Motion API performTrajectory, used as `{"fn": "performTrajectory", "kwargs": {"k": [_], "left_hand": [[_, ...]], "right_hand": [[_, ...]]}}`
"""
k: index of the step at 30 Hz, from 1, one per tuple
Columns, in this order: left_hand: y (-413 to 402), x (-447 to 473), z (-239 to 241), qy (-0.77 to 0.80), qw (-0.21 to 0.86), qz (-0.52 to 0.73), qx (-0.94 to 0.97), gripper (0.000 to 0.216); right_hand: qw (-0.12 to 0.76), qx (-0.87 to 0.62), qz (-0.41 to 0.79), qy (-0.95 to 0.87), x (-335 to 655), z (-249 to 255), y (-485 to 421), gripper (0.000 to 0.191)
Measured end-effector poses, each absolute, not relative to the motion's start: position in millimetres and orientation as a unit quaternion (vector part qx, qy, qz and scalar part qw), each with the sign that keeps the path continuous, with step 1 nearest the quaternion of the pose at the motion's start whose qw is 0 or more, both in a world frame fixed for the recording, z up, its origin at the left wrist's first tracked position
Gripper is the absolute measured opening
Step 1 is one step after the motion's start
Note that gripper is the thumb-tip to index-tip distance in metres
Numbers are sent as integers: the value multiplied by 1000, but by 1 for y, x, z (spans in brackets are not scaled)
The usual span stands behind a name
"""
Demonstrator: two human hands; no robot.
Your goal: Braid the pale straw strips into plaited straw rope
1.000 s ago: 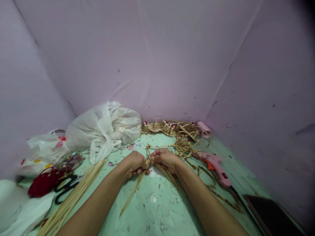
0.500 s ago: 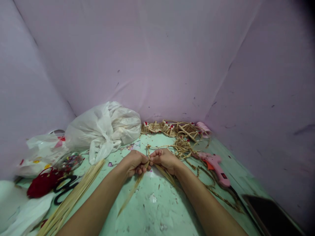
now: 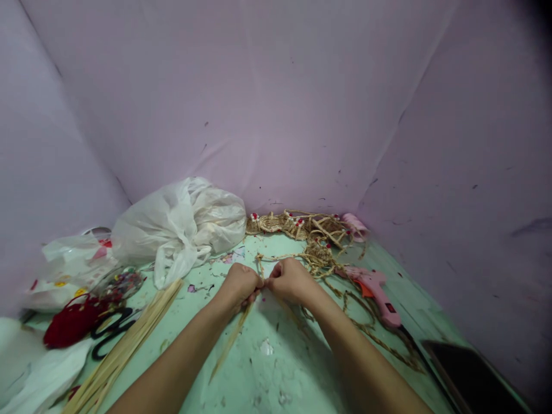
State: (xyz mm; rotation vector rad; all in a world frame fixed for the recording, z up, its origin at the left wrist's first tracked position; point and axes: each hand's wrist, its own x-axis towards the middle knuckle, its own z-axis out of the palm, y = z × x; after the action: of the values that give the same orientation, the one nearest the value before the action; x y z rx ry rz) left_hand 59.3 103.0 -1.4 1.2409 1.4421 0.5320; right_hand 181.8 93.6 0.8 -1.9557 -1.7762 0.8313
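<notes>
My left hand and my right hand meet at the middle of a pale green table, both closed in a pinch on thin dry straw strips. The strips are twisted together between my fingertips, and their loose ends trail back toward me across the table. A short braided piece sticks up just above my thumbs.
A pink glue gun lies to the right beside braided straw cord. Woven straw pieces lie at the back. A white plastic bag, black scissors, red yarn and a bundle of straw strips lie left. Pink cloth walls surround.
My hands have drawn closer together and shifted slightly away from me, turning the strips between the fingertips. The view has tipped a little.
</notes>
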Motion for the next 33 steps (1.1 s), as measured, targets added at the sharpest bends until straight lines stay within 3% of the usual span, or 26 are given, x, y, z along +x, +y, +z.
{"fn": "performTrajectory", "kwargs": {"k": [10,14,19,23,33], "left_hand": [[112,47,-8,548,643,214,490,11],[114,43,-7,542,624,218,519,5],[116,39,-7,534,631,201,526,6],[117,39,-9,526,633,212,526,6],[112,39,8,513,602,131,598,9]], "right_hand": [[132,-692,145,-695,154,15,70,14],[121,-666,230,-699,169,23,75,8],[285,-692,427,-507,186,28,88,9],[278,-621,605,-414,174,20,87,9],[310,-637,526,-471,172,-9,95,12]]}}
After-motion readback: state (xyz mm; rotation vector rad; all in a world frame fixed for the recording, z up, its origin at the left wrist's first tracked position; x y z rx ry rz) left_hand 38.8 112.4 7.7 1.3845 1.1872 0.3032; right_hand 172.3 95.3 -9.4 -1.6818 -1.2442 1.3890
